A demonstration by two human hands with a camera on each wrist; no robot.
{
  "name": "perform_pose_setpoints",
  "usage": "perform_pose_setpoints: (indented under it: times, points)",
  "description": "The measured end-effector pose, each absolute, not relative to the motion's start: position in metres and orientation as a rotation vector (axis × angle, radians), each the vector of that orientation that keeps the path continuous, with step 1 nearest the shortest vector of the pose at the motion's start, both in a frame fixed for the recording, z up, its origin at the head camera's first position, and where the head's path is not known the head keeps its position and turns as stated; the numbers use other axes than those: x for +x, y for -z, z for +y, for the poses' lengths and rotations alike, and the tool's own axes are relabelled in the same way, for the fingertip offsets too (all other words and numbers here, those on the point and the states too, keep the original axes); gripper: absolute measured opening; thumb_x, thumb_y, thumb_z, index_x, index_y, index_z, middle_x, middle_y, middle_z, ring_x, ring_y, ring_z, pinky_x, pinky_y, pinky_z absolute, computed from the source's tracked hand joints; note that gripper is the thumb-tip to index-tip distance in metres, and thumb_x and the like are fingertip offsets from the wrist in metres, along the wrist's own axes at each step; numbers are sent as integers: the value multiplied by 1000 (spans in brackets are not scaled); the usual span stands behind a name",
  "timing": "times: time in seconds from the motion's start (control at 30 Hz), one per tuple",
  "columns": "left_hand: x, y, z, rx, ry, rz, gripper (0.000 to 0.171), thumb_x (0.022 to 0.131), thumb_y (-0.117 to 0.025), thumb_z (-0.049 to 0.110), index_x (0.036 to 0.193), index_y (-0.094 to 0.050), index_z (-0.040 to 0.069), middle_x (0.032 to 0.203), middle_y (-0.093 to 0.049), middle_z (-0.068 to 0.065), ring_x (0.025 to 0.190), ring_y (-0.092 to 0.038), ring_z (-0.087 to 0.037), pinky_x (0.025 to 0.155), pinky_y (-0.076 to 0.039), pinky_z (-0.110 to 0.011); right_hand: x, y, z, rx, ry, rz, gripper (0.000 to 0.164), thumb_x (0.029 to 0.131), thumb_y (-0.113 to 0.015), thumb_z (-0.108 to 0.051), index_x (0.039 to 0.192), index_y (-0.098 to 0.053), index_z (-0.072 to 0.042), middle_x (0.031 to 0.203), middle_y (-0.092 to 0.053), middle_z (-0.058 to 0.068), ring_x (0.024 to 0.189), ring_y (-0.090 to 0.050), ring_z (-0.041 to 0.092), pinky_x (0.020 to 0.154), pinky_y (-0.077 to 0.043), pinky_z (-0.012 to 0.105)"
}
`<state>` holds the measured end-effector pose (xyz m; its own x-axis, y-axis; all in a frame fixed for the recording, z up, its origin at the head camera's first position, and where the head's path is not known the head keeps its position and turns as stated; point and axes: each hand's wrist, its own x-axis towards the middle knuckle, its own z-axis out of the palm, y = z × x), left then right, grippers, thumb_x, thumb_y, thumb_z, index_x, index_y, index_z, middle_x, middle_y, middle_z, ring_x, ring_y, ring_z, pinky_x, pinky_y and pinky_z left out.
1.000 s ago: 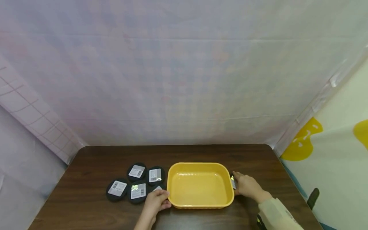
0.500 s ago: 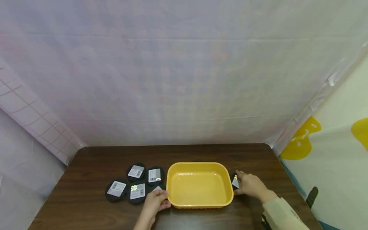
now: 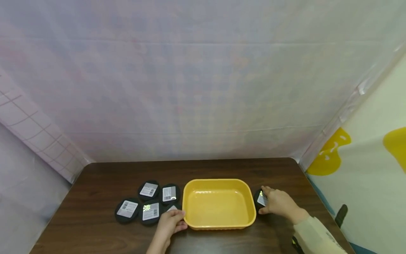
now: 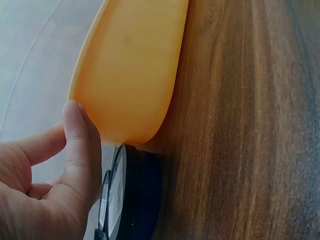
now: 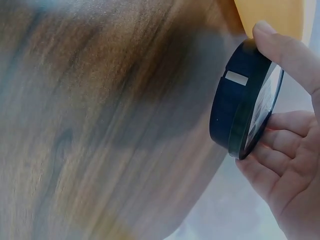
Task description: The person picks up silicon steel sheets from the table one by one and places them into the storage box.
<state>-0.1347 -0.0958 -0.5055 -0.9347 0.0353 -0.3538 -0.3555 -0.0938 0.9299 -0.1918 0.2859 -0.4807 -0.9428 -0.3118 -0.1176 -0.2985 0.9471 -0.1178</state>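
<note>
A yellow plastic basin (image 3: 219, 210) sits on the dark wooden table in the head view, its inside bare. My left hand (image 3: 169, 225) pinches the rim at its front left corner; the left wrist view shows the thumb (image 4: 76, 122) against that rim. To the right of the basin lies a flat round black case (image 3: 260, 198) with a silver-white label facing up. My right hand (image 3: 280, 205) grips this case by its edges. In the right wrist view, the thumb is on one side of the case (image 5: 245, 100) and the fingers are at the other.
Several more round black cases with labels, among them a leftmost one (image 3: 127, 210) and a back one (image 3: 149, 190), lie left of the basin. One is partly hidden behind my left hand. The table (image 3: 95, 183) meets a cloth-covered wall (image 3: 196, 106) at the back.
My right hand has slid the round case slightly to the right, away from the basin, and more of its label shows. My left hand stays on the basin's rim. The head view has shifted a little.
</note>
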Motion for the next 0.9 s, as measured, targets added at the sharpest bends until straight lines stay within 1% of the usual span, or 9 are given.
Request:
perform_pose_setpoints:
  times: [0.13, 0.47, 0.67, 0.9]
  points:
    - [-135, 505, -96, -352, -2112, 1917, 32, 91, -54, 6, 105, -51, -22, 74, -58, -8, 60, -59, -11, 59, -55, -25, -190, 476, 285, -451, 150, 2961, 98, 59, -79, -55, 127, -51, 10, 123, -55, 29, 103, -59, 42, 82, -50, 50]
    - [-134, 505, -98, -344, -2109, 1913, 34, 91, -55, 7, 106, -50, -23, 76, -59, -10, 61, -59, -12, 60, -56, -25, -187, 465, 284, -469, 134, 3010, 95, 59, -79, -55, 125, -54, 8, 119, -58, 27, 91, -63, 39, 73, -52, 49]
    - [-135, 506, -98, -333, -2119, 1897, 33, 91, -54, 7, 106, -50, -23, 75, -58, -9, 61, -59, -12, 60, -56, -25, -185, 455, 279, -493, 131, 3024, 96, 58, -79, -56, 125, -53, 8, 119, -58, 26, 94, -63, 39, 74, -52, 48]
    - [-135, 506, -97, -342, -2137, 1870, 32, 91, -55, 6, 106, -49, -22, 77, -57, -9, 60, -59, -12, 60, -56, -25, -185, 443, 271, -543, 101, 3036, 98, 59, -78, -58, 126, -53, 9, 121, -58, 25, 93, -63, 37, 72, -53, 46]
